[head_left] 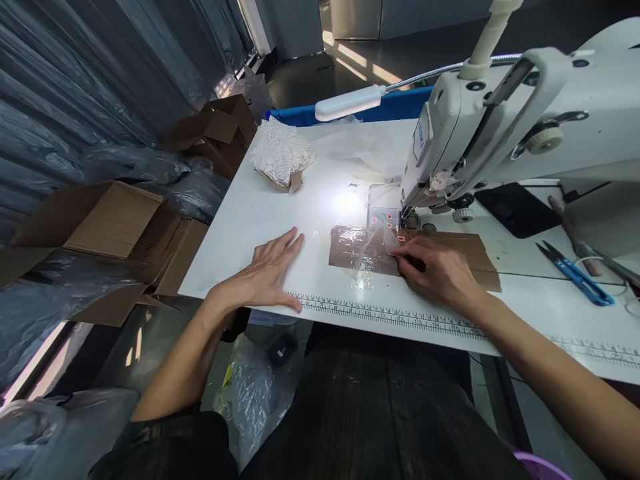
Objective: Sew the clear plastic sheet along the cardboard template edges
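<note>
My left hand (273, 270) rests on the white table near its front left edge, fingers spread and thumb by the printed ruler strip (370, 312). My right hand (443, 270) pinches a thin translucent piece of film (384, 241) between thumb and fingers, just in front of the sewing machine's needle area (404, 217). Beneath the film and the hand lies a strip of brown cardboard (345, 250) with shiny clear tape over its left part. Small red-and-white marks (389, 216) show beside the presser foot. The other fingers of my right hand curl under, partly hidden.
The white sewing machine (450, 133) fills the right, with a lamp (349, 103) at its left. Blue thread snips (575, 273) and a black flat object (520, 208) lie right. White lace (283, 152) sits in a small box at the back left. Cardboard boxes (113, 220) stand beyond the left edge.
</note>
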Demonstrator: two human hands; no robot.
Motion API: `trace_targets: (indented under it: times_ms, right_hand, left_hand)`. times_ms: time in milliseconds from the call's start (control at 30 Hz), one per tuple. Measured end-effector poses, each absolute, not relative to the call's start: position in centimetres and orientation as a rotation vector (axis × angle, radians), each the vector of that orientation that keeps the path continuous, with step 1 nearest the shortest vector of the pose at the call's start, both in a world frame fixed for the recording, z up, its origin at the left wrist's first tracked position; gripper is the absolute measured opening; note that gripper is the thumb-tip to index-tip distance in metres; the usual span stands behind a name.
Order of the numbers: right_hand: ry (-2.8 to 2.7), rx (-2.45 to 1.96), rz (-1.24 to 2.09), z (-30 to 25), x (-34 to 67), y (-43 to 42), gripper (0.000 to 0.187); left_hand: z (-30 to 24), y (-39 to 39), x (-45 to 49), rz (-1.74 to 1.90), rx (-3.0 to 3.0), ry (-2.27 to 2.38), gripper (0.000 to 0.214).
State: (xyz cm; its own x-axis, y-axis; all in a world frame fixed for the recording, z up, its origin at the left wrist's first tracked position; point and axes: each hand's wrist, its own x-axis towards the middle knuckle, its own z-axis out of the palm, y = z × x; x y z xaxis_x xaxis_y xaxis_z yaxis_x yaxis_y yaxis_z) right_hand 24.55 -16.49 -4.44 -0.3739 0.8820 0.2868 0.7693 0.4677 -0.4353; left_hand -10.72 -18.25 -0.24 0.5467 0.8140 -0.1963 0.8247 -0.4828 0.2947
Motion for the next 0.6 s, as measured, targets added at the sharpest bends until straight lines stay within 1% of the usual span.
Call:
trace_targets:
  times_ms: [33, 67, 100, 133, 200, 333, 367, 433, 500, 600]
  right_hand:
    - [-2.237, -1.373, 0.314, -4.5, 24.5, -16.5, 0.022]
    - [-2.235, -1.373, 0.315, -4.5, 24.5, -16.5, 0.022]
    - [-2.232, -1.372, 0.315, -4.5, 24.5, -16.5, 0.022]
    - [-2.23, -1.367, 0.32, -4.4, 24.6, -16.5, 0.022]
    - [-2.223, -1.345, 0.345, -4.3, 24.6, -16.6, 0.023]
    - [-2.2, -1.3, 0.423, -3.9, 24.9, -16.6, 0.023]
    - [-2.203, -1.296, 0.43, -3.9, 24.9, -16.6, 0.023]
    - [-2.215, -1.293, 0.427, -3.9, 24.8, -16.7, 0.023]
    - [-2.228, -1.301, 0.409, -3.8, 24.7, -16.9, 0.024]
    - [-2.284, -1.258, 0.43, -3.4, 24.9, -17.0, 0.026]
  left_hand:
    - [0.2, -18.6, -11.2, -0.111, 2.42, 1.348, 0.14]
    - [0.6, -19.0, -11.5, -0.151, 2.414, 1.337, 0.148]
    - [1.1, -19.3, -11.5, -0.16, 2.416, 1.32, 0.151]
    - [1.6, -19.5, -11.4, -0.14, 2.423, 1.306, 0.149]
    - [2.4, -19.7, -10.5, -0.041, 2.45, 1.292, 0.131]
    - [2.3, -18.1, -6.3, 0.336, 2.586, 1.228, 0.068]
    - [1.8, -17.5, -4.8, 0.441, 2.631, 1.18, 0.056]
    - [0.7, -16.1, -1.8, 0.601, 2.731, 1.041, 0.043]
    - [-0.4, -14.8, 0.9, 0.561, 2.829, 0.888, 0.035]
    - [-1.4, -12.8, 3.4, 0.461, 2.913, 0.783, 0.034]
